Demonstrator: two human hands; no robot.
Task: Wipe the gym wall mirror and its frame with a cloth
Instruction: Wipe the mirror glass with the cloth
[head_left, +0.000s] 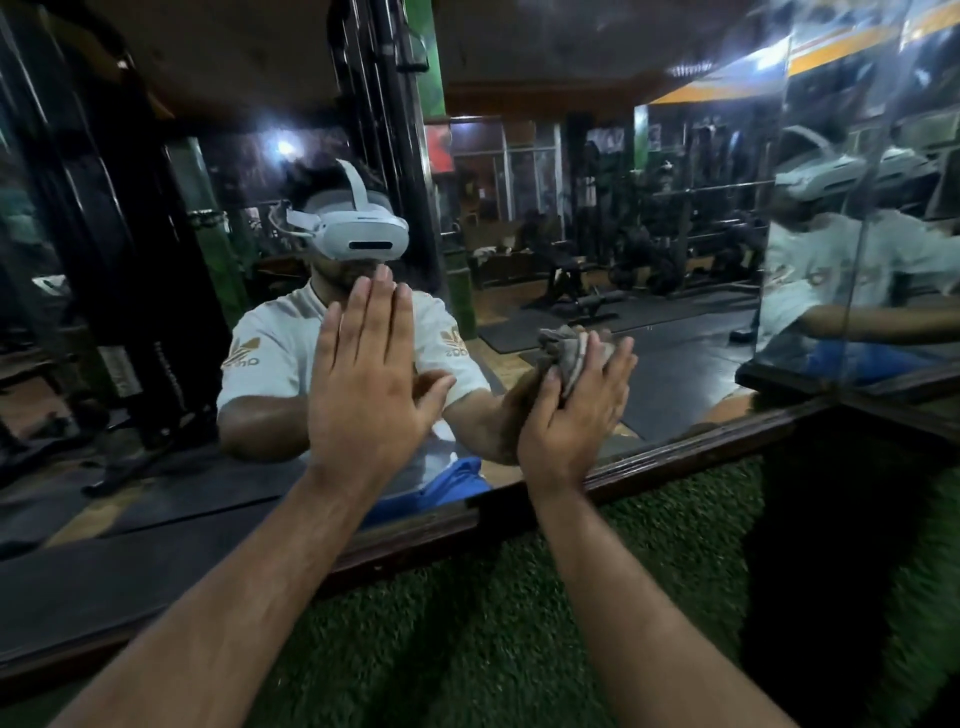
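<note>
- Nearest the camera, the strip of green artificial turf (597, 613) below the mirror gives nothing firm to lean on, so the person's weight seems to go forward through the arms onto the glass; a slip there could jolt both hands.
- The dark brown wooden frame (415, 535) along the mirror's lower edge sits just under the wrists and looks untouched by the cloth; it could be skipped if the wiping stays high.
- The left hand (366, 379) lies flat on the glass, fingers straight and together, holding nothing. A bare palm is likely to leave smears on the large wall mirror (649, 338), undoing cleaned patches.
- The right hand (571, 410) presses the crumpled grey cloth (566, 351) against the glass just above the lower frame, fingers laid over it and not curled round. With so loose a grip, the bunched cloth could slide out upward or fall onto the turf.
- Because the cloth is wadded, little of it meets the glass, so streaks may remain.
- Farther right, the angled side mirror panel (852, 260) meets this one at a corner seam where dirt could be missed.
</note>
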